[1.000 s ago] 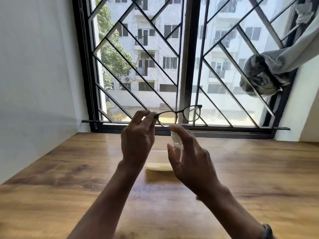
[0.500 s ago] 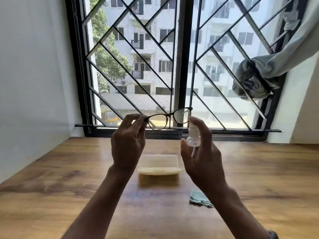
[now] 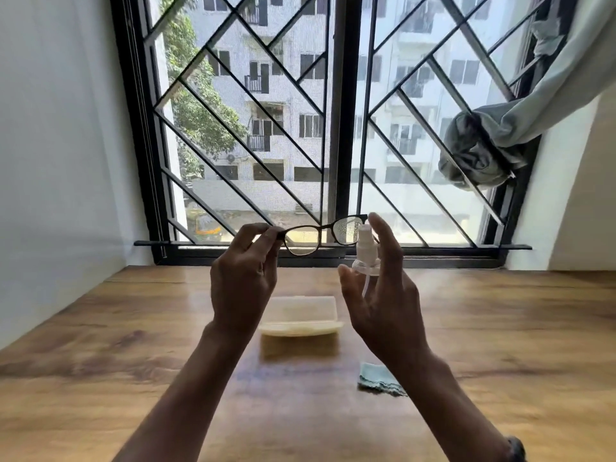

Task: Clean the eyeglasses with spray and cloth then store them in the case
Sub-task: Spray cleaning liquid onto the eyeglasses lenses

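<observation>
My left hand [image 3: 241, 278] pinches the left end of the black-framed eyeglasses [image 3: 325, 233] and holds them up before the window. Fine droplets cover their right lens. Beside that lens, my right hand [image 3: 380, 295] grips a small clear spray bottle [image 3: 364, 251], its index finger resting on the white nozzle. A pale yellow glasses case [image 3: 301, 316] lies shut on the wooden table [image 3: 100, 361] under my hands. The light blue cloth [image 3: 378, 381] lies on the table beside my right forearm, partly hidden by it.
A black window frame with a diagonal metal grille [image 3: 253, 138] closes the far side of the table. A knotted grey curtain [image 3: 480, 151] hangs at the upper right. A white wall [image 3: 56, 161] borders the left.
My right hand has carried the spray bottle from the left lens across to the right lens, which now shows droplets. The view has shifted, bringing the case and cloth out from behind my hands.
</observation>
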A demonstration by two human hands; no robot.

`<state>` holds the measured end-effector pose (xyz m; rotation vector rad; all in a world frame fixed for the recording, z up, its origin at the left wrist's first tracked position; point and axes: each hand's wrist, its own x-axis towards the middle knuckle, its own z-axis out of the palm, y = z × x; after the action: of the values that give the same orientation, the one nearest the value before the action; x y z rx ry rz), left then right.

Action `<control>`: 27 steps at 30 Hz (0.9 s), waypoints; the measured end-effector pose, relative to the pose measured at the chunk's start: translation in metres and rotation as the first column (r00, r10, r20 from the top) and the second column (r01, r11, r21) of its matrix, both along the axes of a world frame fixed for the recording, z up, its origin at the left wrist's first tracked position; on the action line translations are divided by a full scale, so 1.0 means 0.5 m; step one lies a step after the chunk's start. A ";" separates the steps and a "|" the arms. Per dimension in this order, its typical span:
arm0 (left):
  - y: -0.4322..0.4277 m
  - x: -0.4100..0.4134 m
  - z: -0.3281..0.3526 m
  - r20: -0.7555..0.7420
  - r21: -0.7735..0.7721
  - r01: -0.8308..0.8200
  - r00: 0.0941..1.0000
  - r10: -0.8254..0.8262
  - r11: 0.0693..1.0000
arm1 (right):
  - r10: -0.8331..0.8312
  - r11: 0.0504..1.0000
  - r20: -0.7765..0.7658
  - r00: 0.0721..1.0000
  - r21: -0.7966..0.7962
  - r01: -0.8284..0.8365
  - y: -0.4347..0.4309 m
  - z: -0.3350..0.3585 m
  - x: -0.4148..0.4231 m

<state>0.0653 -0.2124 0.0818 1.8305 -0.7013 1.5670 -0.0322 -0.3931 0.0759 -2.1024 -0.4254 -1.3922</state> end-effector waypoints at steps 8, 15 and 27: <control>-0.042 -0.024 -0.018 -0.008 0.193 -0.004 1.000 0.005 0.981 | -0.316 0.948 0.088 0.945 -0.014 0.319 -0.028 0.006 0.008; -0.051 -0.036 -0.018 0.007 0.259 0.007 1.000 -0.009 0.966 | -0.409 0.906 0.092 0.908 -0.080 0.416 -0.045 0.013 -0.001; -0.060 -0.055 -0.009 0.046 0.278 -0.008 0.999 -0.005 0.961 | -0.423 0.896 0.090 0.901 -0.103 0.431 -0.043 0.008 0.000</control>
<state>0.0379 -0.2424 0.0772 1.9989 -0.9847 1.5796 -0.0322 -0.4144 0.0798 -2.3509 -0.0673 -1.7216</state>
